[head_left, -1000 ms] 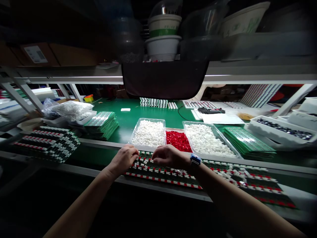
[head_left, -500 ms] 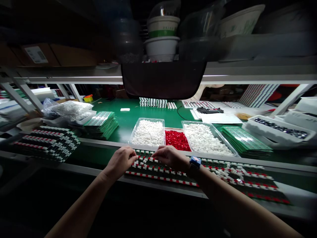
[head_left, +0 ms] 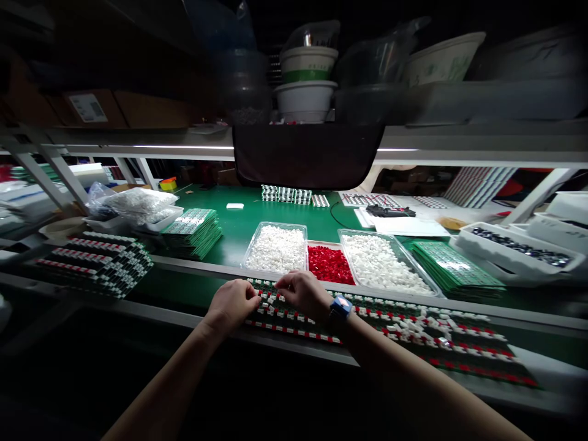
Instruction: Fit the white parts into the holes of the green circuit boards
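My left hand (head_left: 233, 302) rests curled on the left end of a green circuit board panel (head_left: 294, 318) studded with rows of red and white connectors. Its fingers are pinched together over the small white parts, and what they hold is too small to make out. My right hand (head_left: 303, 293), with a blue watch (head_left: 339, 304) on the wrist, lies close beside it on the same panel, fingers bent down onto the connectors. Just behind the hands stand three trays: white parts (head_left: 277, 247), red parts (head_left: 329, 264) and white parts (head_left: 381, 262).
More populated panels (head_left: 441, 337) run to the right along the bench rail. Stacks of panels (head_left: 94, 263) and green boards (head_left: 193, 229) lie left, another green stack (head_left: 452, 269) right. A white tray of dark parts (head_left: 519, 248) sits far right. A shelf with bowls (head_left: 305, 92) hangs overhead.
Both hands have drawn closer together and shifted slightly left on the panel; the view has tilted a little.
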The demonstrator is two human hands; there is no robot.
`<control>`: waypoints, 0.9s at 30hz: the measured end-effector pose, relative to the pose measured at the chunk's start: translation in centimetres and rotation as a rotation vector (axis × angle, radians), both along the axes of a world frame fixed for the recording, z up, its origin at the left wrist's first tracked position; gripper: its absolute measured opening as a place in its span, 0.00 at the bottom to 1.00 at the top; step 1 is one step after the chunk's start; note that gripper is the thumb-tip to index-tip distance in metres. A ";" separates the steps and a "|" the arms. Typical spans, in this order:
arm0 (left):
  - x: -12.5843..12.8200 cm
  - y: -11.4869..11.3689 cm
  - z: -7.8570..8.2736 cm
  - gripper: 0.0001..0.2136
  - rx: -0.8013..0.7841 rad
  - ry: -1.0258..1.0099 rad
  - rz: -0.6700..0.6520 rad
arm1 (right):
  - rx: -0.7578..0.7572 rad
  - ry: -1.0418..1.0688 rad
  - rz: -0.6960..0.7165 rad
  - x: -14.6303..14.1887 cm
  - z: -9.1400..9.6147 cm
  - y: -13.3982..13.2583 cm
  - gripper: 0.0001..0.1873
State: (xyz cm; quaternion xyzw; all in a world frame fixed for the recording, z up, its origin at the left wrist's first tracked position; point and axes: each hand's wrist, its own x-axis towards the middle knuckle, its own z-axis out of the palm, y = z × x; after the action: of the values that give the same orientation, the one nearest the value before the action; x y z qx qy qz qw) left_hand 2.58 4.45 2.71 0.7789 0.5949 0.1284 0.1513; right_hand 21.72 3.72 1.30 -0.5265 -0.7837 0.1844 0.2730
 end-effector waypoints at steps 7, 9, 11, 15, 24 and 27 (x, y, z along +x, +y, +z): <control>-0.6 -0.4 -0.3 0.09 0.033 -0.290 0.033 | -0.045 -0.189 -0.090 -1.6 1.2 -0.3 0.09; -1.0 -0.5 -0.7 0.10 0.030 -0.451 0.040 | -0.051 -0.254 -0.099 -1.8 1.3 -0.2 0.10; -1.3 -0.7 -1.0 0.11 -0.015 -0.631 0.030 | -0.073 -0.315 -0.099 -1.9 1.3 0.0 0.12; -1.8 -1.2 -1.4 0.15 -0.164 -0.889 0.010 | -0.098 -0.389 -0.089 -2.0 1.2 0.3 0.12; -2.7 -3.5 -2.0 0.18 -0.323 -1.142 0.092 | -0.085 -0.385 -0.078 -2.0 1.9 0.1 0.11; -3.2 -3.7 -2.0 0.18 -0.372 -1.126 0.068 | 0.006 -0.368 0.028 -2.2 1.9 -0.4 0.11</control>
State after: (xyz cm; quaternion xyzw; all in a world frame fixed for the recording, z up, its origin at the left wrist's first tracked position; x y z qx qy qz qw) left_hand -0.63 0.70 0.70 0.5320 0.4601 0.4203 0.5733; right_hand 19.56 3.35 3.21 -0.5396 -0.8282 0.0865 0.1240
